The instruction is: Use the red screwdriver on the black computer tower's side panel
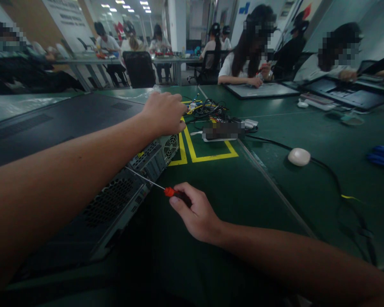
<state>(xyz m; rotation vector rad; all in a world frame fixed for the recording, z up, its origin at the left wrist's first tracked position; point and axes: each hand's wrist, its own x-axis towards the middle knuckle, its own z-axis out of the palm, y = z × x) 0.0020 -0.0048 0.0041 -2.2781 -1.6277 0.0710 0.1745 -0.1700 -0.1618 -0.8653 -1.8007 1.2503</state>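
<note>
— What is found nearest?
— The left forearm (67,179), stretched across a dark computer case (117,200) that is laid flat on the green surface (275,132).
— And the grips?
— By the right hand (198,213), a red-collared screwdriver (168,192) is grasped, its shaft aimed at the rear panel; tip contact cannot be made out. The left hand (164,113) is placed over the case's rear corner; whether anything is clasped there cannot be told.
— Which step is in hand?
— Screwdriver work at the rear, it is judged; a squarely aligned shaft and a braced case are called for.
— Beyond?
— Tangled cables (211,111) are heaped, and co-workers (240,64) are seated.
</note>
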